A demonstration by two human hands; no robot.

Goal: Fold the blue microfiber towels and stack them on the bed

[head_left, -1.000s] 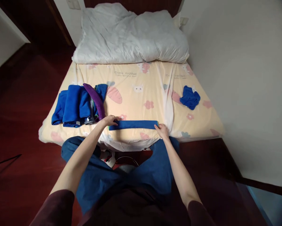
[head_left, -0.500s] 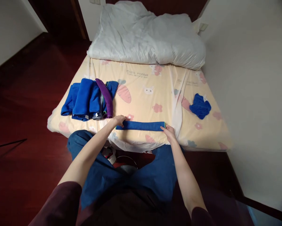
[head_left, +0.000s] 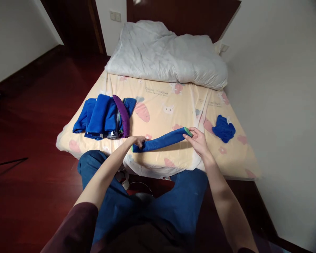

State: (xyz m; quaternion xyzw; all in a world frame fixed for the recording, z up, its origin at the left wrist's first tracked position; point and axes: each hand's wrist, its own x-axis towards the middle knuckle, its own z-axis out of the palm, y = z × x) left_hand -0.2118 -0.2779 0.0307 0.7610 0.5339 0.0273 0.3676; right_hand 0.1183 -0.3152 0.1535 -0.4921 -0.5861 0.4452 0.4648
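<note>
the three o'clock end of the blue roll (head_left: 162, 141) has gone up since the earlier picture, and the right hand (head_left: 197, 138) has gone up with it. that hand pinches the roll by its green edge. the left hand (head_left: 139, 141) holds the nine o'clock end, lower down. the roll slants over the near part of the bed (head_left: 155, 121). from the roll, a blue pile (head_left: 101, 112) and a purple roll (head_left: 123, 114) are at ten o'clock, a crumpled blue cloth (head_left: 223, 129) at three, and a puffy white cover (head_left: 168, 56) at twelve.
</note>
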